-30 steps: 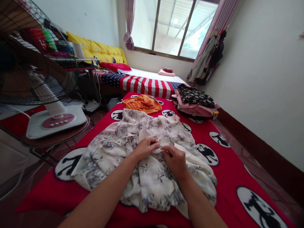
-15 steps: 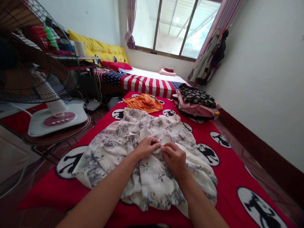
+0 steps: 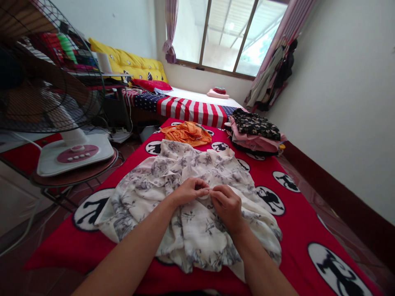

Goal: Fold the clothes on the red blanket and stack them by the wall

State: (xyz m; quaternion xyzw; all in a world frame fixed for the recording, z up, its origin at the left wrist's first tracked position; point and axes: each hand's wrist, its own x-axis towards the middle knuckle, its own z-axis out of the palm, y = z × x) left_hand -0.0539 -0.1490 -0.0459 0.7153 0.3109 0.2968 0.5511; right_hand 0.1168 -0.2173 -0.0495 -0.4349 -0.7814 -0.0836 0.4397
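A white garment with grey floral print (image 3: 200, 238), maybe a blouse or dress, lies spread and wrinkled over the red blanket (image 3: 296, 218). At its middle my left hand (image 3: 191, 191) pinches a bit of the cloth between thumb and fingers. My right hand (image 3: 226, 205) pinches the same spot from the right, its fingertips almost meeting the left ones. The small part between the fingertips is too tiny to make out. Beyond the garment's top edge lies a crumpled orange cloth (image 3: 187, 133).
A stack of folded clothes (image 3: 256, 131) sits at the blanket's far right corner. To the left, a fan (image 3: 77, 152) stands on a round stool (image 3: 74, 176). A second bed (image 3: 191, 112) lies under the window (image 3: 228, 33). Clothes (image 3: 271, 78) hang by the right wall.
Almost nothing differs. Both hands keep their pinch at the garment's middle, with only slight finger movement.
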